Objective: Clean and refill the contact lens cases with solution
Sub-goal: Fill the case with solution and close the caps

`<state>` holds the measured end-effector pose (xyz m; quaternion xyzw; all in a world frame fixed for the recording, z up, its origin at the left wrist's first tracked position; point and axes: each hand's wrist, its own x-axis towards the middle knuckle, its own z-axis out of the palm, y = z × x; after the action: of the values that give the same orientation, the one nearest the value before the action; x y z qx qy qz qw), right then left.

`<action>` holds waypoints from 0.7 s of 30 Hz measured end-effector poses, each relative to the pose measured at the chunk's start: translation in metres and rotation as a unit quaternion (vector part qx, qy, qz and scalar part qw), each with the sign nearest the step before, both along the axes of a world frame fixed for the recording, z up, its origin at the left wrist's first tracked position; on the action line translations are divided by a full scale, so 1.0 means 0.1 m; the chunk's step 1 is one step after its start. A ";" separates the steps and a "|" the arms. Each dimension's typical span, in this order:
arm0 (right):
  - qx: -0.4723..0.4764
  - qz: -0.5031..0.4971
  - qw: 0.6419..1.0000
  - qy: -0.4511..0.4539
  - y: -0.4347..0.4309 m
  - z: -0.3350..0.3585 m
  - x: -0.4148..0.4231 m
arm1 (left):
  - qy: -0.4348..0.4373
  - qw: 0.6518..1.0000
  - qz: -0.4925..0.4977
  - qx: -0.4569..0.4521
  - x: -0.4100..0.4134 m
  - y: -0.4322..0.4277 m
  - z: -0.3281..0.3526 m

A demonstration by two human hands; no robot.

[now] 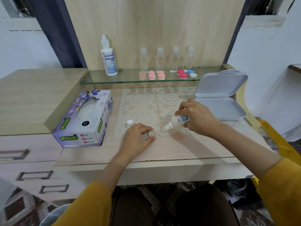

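My right hand [197, 117] grips a small white solution bottle [176, 122], tilted with its nozzle pointing down-left over a clear lens case [155, 133] on the desk. My left hand [138, 137] pinches the left end of that case and holds it down. A loose pink cap [178, 135] lies just right of the case, and a white cap [129, 122] stands behind my left hand. On the glass shelf [130, 81] sit several pink lens cases [152, 75], a red one [182, 74] and a blue-and-white one [191, 74].
A tall Dream Eye solution bottle [109, 59] and several clear bottles [174, 60] stand on the shelf. A tissue box [86, 118] lies at the left, an open white box [219, 98] at the right. A lace mat [146, 105] covers the desk's middle.
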<state>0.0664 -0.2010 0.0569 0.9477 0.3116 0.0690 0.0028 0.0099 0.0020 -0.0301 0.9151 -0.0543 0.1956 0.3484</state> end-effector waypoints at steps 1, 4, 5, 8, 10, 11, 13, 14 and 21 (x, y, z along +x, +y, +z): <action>-0.001 0.001 1.000 0.000 0.00 0.00 0.00 | -0.002 1.000 -0.001 -0.001 0.00 0.00 0.00; -0.001 0.002 1.000 -0.004 0.00 0.00 0.00 | -0.002 1.000 0.000 -0.003 0.00 0.00 0.00; -0.001 0.001 1.000 -0.004 0.00 0.00 0.00 | -0.002 1.000 0.001 -0.003 0.00 0.00 0.00; 0.004 -0.003 1.000 -0.003 -0.01 -0.01 0.00 | -0.002 1.000 0.002 -0.004 0.00 0.00 0.00; 0.007 -0.003 1.000 -0.005 -0.01 -0.01 0.00 | -0.002 1.000 0.001 -0.006 0.00 0.00 0.00; 0.008 -0.003 1.000 -0.006 -0.02 -0.01 0.00 | -0.003 1.000 0.000 -0.007 0.00 0.00 0.00; 0.009 -0.003 1.000 -0.007 -0.02 -0.02 0.00 | -0.002 1.000 -0.001 -0.007 0.00 0.00 0.00; 0.011 -0.003 1.000 -0.008 -0.02 -0.03 0.00 | -0.001 1.000 -0.001 -0.007 0.00 0.00 0.00; 0.057 -0.017 0.998 0.021 -0.08 -0.12 0.04 | 0.002 1.000 0.000 -0.004 -0.01 0.00 0.00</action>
<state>0.0704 -0.2094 0.0450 0.9528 0.2908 0.0671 -0.0564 0.0088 0.0025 -0.0297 0.9140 -0.0531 0.1939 0.3523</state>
